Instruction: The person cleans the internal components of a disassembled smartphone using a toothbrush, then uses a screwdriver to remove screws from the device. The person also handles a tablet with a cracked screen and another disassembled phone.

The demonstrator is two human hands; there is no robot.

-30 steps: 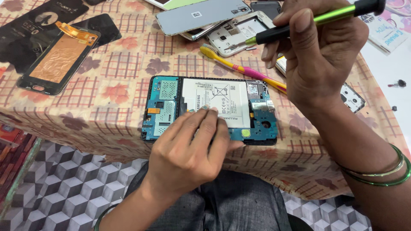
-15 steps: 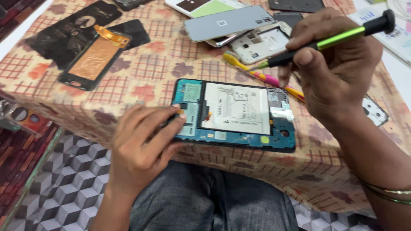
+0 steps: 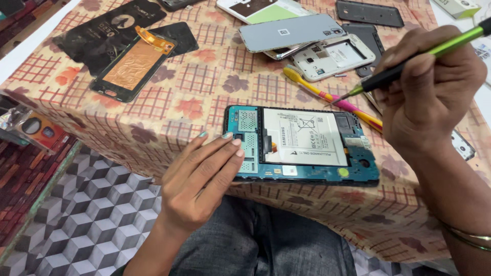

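An opened tablet (image 3: 307, 145) lies at the table's near edge, its blue circuit boards and white battery (image 3: 303, 137) exposed. My left hand (image 3: 204, 179) rests flat with its fingertips on the tablet's left end, holding nothing. My right hand (image 3: 427, 97) hovers above the tablet's right end and grips a screwdriver (image 3: 409, 64) with a green shaft and black front; its tip points left, above the table behind the tablet.
A yellow and pink toothbrush (image 3: 332, 97) lies behind the tablet. Further back are several phone shells and back covers (image 3: 289, 31). At the far left lie a copper-backed screen panel (image 3: 130, 66) and black film (image 3: 97, 33). The checked tablecloth (image 3: 199, 82) hangs over the near edge.
My left hand has slid off the battery to the tablet's left end. My right hand with the screwdriver has stayed above the right end while the view shifted.
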